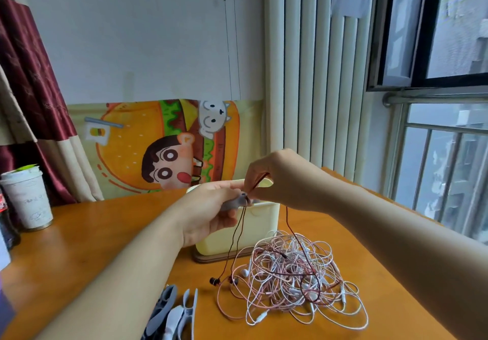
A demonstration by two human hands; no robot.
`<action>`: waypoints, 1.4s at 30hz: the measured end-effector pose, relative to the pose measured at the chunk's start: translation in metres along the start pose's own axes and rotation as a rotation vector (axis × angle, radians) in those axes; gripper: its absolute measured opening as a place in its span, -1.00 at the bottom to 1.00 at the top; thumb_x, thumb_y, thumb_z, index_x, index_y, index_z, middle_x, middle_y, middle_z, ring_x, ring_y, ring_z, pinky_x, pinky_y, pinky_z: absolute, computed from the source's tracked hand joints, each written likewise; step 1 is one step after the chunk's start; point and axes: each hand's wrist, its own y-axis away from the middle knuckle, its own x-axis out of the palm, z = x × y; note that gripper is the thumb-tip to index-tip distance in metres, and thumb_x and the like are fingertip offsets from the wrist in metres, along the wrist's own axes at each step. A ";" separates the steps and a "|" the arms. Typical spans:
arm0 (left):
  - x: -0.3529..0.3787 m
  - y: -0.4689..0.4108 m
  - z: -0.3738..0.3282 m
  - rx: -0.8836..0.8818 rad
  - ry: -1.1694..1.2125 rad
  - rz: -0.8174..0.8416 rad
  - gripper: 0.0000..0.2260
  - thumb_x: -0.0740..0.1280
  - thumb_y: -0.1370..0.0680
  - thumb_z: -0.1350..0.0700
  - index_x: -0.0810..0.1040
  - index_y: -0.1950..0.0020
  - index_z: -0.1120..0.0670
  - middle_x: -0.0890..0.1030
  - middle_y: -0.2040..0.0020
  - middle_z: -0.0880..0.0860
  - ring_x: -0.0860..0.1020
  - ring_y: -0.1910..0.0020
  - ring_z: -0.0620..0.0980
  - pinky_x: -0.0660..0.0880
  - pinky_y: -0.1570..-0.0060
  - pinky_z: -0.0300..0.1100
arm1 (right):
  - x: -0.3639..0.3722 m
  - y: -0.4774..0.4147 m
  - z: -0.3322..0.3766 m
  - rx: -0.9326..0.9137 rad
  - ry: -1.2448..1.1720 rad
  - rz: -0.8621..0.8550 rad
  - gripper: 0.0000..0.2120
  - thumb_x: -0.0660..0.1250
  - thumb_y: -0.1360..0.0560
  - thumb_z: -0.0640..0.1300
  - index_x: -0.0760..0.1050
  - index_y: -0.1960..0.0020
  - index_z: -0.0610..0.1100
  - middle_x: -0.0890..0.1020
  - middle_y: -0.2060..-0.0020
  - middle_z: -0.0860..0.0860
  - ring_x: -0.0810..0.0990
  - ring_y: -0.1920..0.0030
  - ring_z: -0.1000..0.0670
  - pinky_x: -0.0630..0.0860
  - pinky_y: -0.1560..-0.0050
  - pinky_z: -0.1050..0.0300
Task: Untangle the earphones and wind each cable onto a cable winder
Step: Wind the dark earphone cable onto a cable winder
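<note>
Now, left hand (208,214): curled round grey winder (232,203), above table (105,234).
Right hand (280,181): pinching red cable (287,213) at winder.
Tangle (290,281): on table, red cable partly inside.
Risk: tightening knots by pulling hard.

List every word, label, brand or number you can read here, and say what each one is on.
Nothing here reads clearly.
On the paper cup: faint grey writing on its side, too blurred to read.
On the bottle: a red label with white marks, cut off by the picture's edge, unreadable.
On the cartoon banner: pictures only, no words visible.
</note>
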 end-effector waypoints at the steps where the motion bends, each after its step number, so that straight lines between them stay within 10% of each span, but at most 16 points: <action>1: 0.002 0.002 0.000 0.000 0.003 0.042 -0.76 0.20 -0.64 0.23 0.66 0.03 0.10 0.61 0.27 0.03 0.40 0.45 -0.13 0.47 0.43 -0.29 | 0.000 0.002 0.000 0.004 -0.001 0.005 -0.92 0.44 -0.44 -0.21 0.66 0.07 -0.10 0.69 0.15 0.08 0.51 0.27 0.30 0.40 0.12 0.52; 9: -0.001 0.010 0.010 0.027 -0.072 0.121 -0.64 0.42 -0.38 0.10 0.62 -0.14 0.21 0.53 0.32 -0.03 0.41 0.45 -0.17 0.47 0.39 -0.34 | 0.003 0.008 -0.004 0.062 -0.030 -0.116 -0.93 0.42 -0.45 -0.25 0.64 0.09 -0.13 0.67 0.17 0.09 0.53 0.24 0.26 0.41 0.13 0.53; 16: 0.007 0.012 0.020 0.209 -0.460 0.070 -0.93 0.46 -0.48 0.19 0.65 0.07 0.06 0.59 0.33 -0.13 0.47 0.45 -0.18 0.46 0.35 -0.33 | 0.007 -0.006 -0.019 0.141 -0.066 -0.318 -0.96 0.42 -0.45 -0.23 0.63 0.13 -0.11 0.57 0.26 0.17 0.48 0.28 0.37 0.32 0.22 0.60; 23: 0.015 0.018 0.018 0.208 -0.547 0.174 -0.83 0.51 -0.43 0.17 0.66 0.03 -0.02 0.67 0.07 -0.11 0.56 0.30 -0.36 0.43 0.29 -0.46 | -0.003 -0.022 -0.048 0.248 -0.030 -0.450 -0.95 0.41 -0.46 -0.20 0.62 0.09 -0.08 0.64 0.16 0.08 0.62 0.08 0.08 0.55 -0.05 0.18; 35: 0.007 0.025 0.003 0.165 -0.290 0.231 -0.63 0.46 -0.43 0.20 0.53 -0.20 -0.01 0.60 0.24 -0.05 0.46 0.42 -0.17 0.45 0.36 -0.30 | 0.043 -0.018 -0.100 0.472 0.067 -0.387 -0.91 0.37 -0.45 -0.23 0.62 0.13 -0.07 0.67 0.14 0.00 0.61 0.08 -0.04 0.61 0.06 -0.06; 42: -0.011 0.027 -0.002 0.216 -0.223 0.250 -0.84 0.44 -0.33 0.02 0.73 0.13 -0.04 0.60 0.26 -0.06 0.46 0.33 -0.18 0.38 0.30 -0.35 | 0.071 -0.015 -0.115 0.555 0.027 -0.311 -0.95 0.42 -0.45 -0.23 0.64 0.10 -0.15 0.67 0.13 -0.06 0.62 0.11 -0.07 0.60 0.08 0.01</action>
